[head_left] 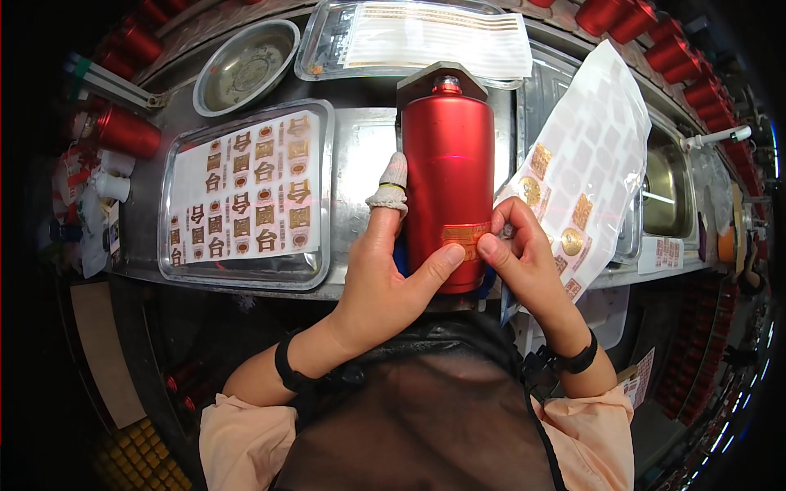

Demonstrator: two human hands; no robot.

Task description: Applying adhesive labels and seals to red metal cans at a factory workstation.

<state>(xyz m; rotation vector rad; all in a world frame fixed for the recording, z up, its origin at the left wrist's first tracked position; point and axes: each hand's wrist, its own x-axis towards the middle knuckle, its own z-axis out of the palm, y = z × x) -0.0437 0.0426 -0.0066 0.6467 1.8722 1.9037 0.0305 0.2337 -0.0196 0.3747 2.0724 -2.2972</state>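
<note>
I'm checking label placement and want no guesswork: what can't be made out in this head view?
- Gold label on the red bottle: partly covered by left hand thumb and right hand fingers.
- Bottle base: hidden behind both hands.
- Sticker sheet: lower edge behind right hand.
- Red bottles at the rim: bent, dark, too small.

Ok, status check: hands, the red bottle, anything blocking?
Left hand steadies red bottle, thumb on gold sticker. Right hand pinches sticker edge, sticker sheet behind it. Nothing blocking.

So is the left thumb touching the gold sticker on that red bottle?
Touching. In the head view, the left hand presses its thumb tip onto the gold sticker, low on the red bottle, with no gap visible.
</note>
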